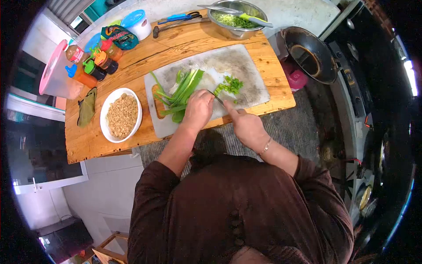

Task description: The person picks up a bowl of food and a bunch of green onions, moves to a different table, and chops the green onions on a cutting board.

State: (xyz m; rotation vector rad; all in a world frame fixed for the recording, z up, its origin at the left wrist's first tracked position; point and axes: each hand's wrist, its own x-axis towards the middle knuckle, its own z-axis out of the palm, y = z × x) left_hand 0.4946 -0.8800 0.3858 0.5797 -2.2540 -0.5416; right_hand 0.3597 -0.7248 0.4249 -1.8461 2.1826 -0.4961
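On a grey cutting board (246, 70) lies a bunch of green onions (182, 90). My left hand (198, 110) presses down on the stalks near their cut ends. My right hand (246, 125) grips a knife (216, 97) whose blade rests on the board just right of my left fingers. A small heap of chopped green pieces (231, 85) sits beyond the blade.
A white bowl of brown crumbs (121, 115) stands left of the board on the wooden table (94, 141). Sauce bottles (94, 64) cluster at the far left. A steel bowl with chopped greens (237, 20) is behind; a black wok (310, 55) sits right.
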